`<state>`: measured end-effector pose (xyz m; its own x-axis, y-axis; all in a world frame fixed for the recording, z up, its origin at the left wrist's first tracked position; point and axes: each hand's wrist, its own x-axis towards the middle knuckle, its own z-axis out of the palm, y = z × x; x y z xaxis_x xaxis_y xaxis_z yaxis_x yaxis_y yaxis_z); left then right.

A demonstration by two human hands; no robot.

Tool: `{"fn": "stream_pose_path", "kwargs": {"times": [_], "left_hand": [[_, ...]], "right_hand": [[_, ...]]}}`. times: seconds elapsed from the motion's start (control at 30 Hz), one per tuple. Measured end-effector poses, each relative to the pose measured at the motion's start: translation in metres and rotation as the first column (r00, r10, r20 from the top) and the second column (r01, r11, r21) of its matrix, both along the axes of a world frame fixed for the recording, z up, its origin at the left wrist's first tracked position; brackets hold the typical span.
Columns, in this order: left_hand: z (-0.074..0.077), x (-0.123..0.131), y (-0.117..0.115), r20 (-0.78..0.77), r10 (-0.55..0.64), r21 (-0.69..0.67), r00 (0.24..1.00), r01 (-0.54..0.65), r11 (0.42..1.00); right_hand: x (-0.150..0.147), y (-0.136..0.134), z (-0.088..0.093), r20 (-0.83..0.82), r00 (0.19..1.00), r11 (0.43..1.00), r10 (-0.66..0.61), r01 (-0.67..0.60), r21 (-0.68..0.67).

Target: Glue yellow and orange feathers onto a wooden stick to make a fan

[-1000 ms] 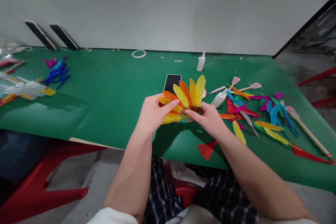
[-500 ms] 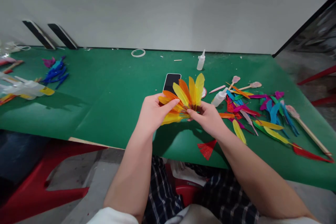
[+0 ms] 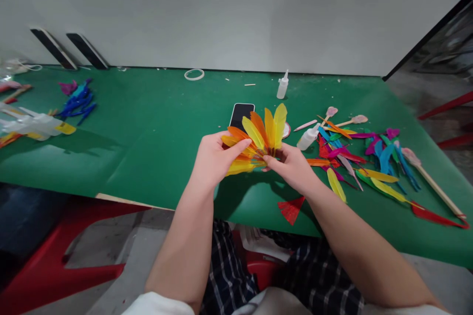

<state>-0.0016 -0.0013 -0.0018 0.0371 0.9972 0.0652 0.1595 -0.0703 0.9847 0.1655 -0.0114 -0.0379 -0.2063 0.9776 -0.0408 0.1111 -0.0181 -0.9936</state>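
Note:
A fan of yellow and orange feathers is held up over the green table. My left hand grips the fan's left side, thumb laid across the lower feathers. My right hand pinches the fan's base from the right, fingers closed on the quills. A black phone lies flat just behind the fan.
Loose coloured feathers and wooden sticks are scattered at the right. Two small glue bottles stand or lie nearby, one glue bottle and another glue bottle. A red feather piece is at the table's front edge. Blue feathers and plastic bags are at the left. A red stool stands below.
The feather fan and both hands have shifted very slightly left; the grip looks the same.

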Motion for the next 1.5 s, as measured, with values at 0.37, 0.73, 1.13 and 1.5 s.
{"fn": "stream_pose_path", "kwargs": {"times": [0.37, 0.73, 1.13, 1.5], "left_hand": [[0.0, 0.0, 0.0, -0.019, 0.0, 0.012, 1.0, 0.0, 1.0], [0.001, -0.003, 0.001, -0.052, 0.038, 0.028, 0.998, -0.037, 0.999], [0.004, -0.001, 0.0, -0.004, 0.051, -0.005, 0.999, -0.051, 0.999], [-0.016, 0.025, 0.002, 0.408, 0.316, 0.16, 0.857, -0.407, 0.899]], "right_hand": [[0.001, 0.001, -0.001, 0.032, 0.999, 1.0, 0.002, -0.003, 0.017], [-0.002, 0.0, 0.008, -0.084, 0.996, 0.998, 0.039, -0.043, -0.052], [0.0, 0.001, 0.006, -0.171, 0.984, 0.995, 0.043, -0.057, -0.084], [0.006, 0.01, 0.007, -0.474, 0.824, 0.936, -0.31, 0.351, -0.003]]}}
